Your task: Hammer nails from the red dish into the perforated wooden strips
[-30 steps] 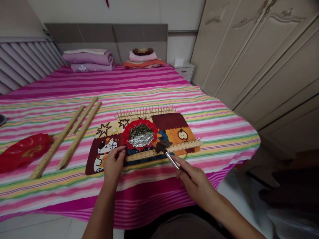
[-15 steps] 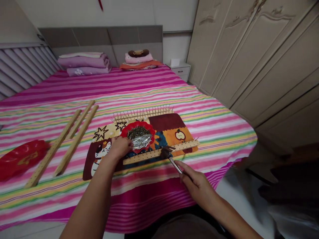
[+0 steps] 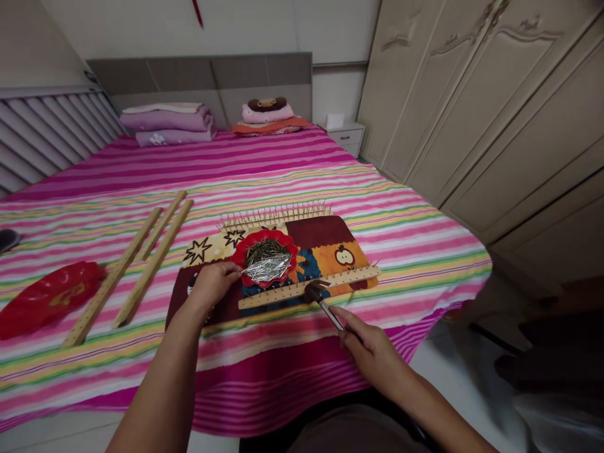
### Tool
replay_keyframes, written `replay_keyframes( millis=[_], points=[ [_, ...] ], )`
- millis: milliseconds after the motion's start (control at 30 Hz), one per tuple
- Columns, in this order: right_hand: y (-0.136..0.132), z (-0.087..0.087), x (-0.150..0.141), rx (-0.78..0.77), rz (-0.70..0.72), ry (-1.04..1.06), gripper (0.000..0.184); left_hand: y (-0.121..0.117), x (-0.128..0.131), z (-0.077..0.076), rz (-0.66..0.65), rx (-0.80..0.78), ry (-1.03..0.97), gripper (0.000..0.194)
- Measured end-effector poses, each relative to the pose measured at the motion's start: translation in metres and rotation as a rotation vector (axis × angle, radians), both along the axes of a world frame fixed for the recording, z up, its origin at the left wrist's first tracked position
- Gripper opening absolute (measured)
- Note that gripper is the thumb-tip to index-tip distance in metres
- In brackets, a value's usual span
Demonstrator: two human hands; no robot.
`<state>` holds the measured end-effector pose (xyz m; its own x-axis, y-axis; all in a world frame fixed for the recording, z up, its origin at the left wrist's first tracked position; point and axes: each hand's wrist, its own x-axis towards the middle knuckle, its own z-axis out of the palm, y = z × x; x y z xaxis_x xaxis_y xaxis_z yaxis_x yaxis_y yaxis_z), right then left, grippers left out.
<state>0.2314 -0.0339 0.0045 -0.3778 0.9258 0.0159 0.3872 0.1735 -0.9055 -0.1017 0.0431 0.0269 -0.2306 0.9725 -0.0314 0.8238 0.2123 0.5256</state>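
My left hand (image 3: 213,284) reaches to the near left rim of a red dish (image 3: 265,257) heaped with shiny nails, its fingers pinched together at the pile. My right hand (image 3: 369,347) is closed round the metal handle of a small hammer (image 3: 319,297), whose dark head rests against a wooden strip with a row of holes (image 3: 311,287). That strip lies across a patchwork cartoon mat (image 3: 325,246) on the striped bed (image 3: 283,170). Behind the dish lies a second strip bristling with upright nails (image 3: 276,215).
Three more wooden strips (image 3: 136,264) lie on the bed to the left, beside a red plastic bag (image 3: 47,299). Folded bedding (image 3: 167,119) sits at the headboard. A wardrobe (image 3: 495,107) stands on the right, and the bed's near edge drops to the floor.
My left hand moved up from the strip's left end to the dish of nails. The right hand and hammer shifted slightly right along the strip.
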Motion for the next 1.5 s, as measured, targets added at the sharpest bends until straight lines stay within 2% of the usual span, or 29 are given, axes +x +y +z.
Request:
replay_keyframes(
  millis=[200,333,433,533,633,700,833,933,1167,1300,1367,1500],
  points=[
    [-0.001,0.004,-0.002,-0.009,0.014,0.025,0.046,-0.002,0.011,0.0,0.099,0.106,-0.046,0.023],
    [-0.003,0.007,0.0,-0.01,0.003,0.035,0.046,-0.009,0.008,-0.001,0.176,0.118,-0.086,0.025],
    [-0.004,0.005,0.003,-0.017,0.002,0.029,0.046,-0.024,0.002,0.006,0.253,0.057,-0.049,0.022],
    [-0.005,0.002,0.004,-0.009,-0.01,0.003,0.045,-0.04,-0.006,0.02,0.312,-0.133,0.163,0.015],
    [-0.005,0.002,0.003,0.01,-0.009,-0.012,0.045,-0.046,-0.012,0.026,0.233,-0.382,0.387,0.013],
    [-0.006,0.003,0.0,0.008,0.004,-0.012,0.044,-0.044,-0.012,0.023,0.168,-0.471,0.481,0.011],
    [-0.008,0.006,-0.004,0.001,0.018,-0.012,0.044,-0.035,-0.005,0.007,0.053,-0.451,0.508,0.012],
    [-0.01,0.006,-0.004,0.001,0.032,0.005,0.045,-0.031,-0.002,-0.001,0.065,-0.37,0.473,0.015],
    [-0.01,0.001,-0.005,0.013,0.06,0.025,0.044,-0.039,-0.001,-0.005,0.241,-0.265,0.245,0.012],
    [-0.012,0.0,-0.007,-0.01,0.055,0.016,0.043,-0.043,-0.001,-0.015,0.347,-0.162,0.065,0.015],
    [-0.013,0.0,-0.007,-0.023,0.051,0.013,0.042,-0.046,-0.002,-0.022,0.377,-0.055,-0.111,0.018],
    [-0.013,-0.001,-0.007,-0.027,0.038,-0.001,0.042,-0.054,0.002,-0.034,0.396,0.109,-0.636,0.026]
  ],
)
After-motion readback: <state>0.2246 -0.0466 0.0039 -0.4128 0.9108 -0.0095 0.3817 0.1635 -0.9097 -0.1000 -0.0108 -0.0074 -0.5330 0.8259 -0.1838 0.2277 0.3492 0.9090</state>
